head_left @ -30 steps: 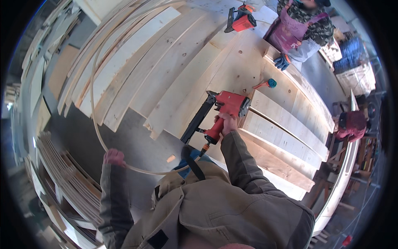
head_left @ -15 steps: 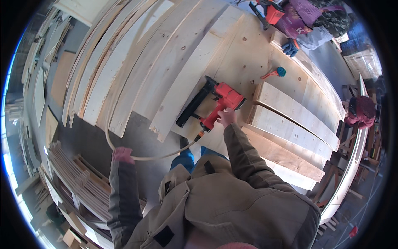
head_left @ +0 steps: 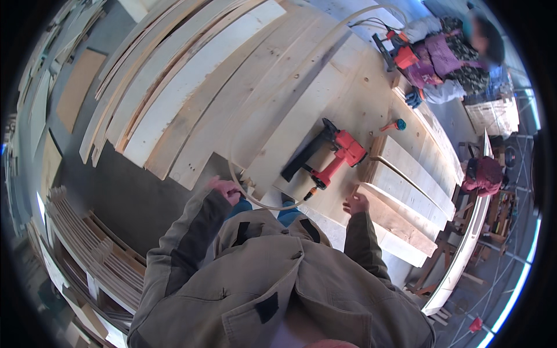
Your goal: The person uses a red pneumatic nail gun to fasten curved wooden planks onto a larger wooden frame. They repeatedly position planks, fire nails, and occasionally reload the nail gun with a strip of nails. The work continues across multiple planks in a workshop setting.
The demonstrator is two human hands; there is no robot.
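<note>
A red nail gun with a long black magazine lies on the plywood in front of me, and neither of my hands is on it. From its orange-collared fitting a pale air hose curves left past my body. My left hand is beside the hose, fingers loosely bent and apart; I see no clear grip on it. Right of the gun's handle, my right hand hovers open with bent fingers. It is at the near end of a stack of boards, holding nothing.
Long planks lie side by side at left. A small teal-topped red tool sits on the plywood. At the far right, a person in a purple apron with a gloved hand is beside another red nail gun. Slatted wood stands lower left.
My right hand has let go of the nail gun and moved down and right to the boards. My left hand has moved right and up, the hose shifting right too. The whole view has shifted.
</note>
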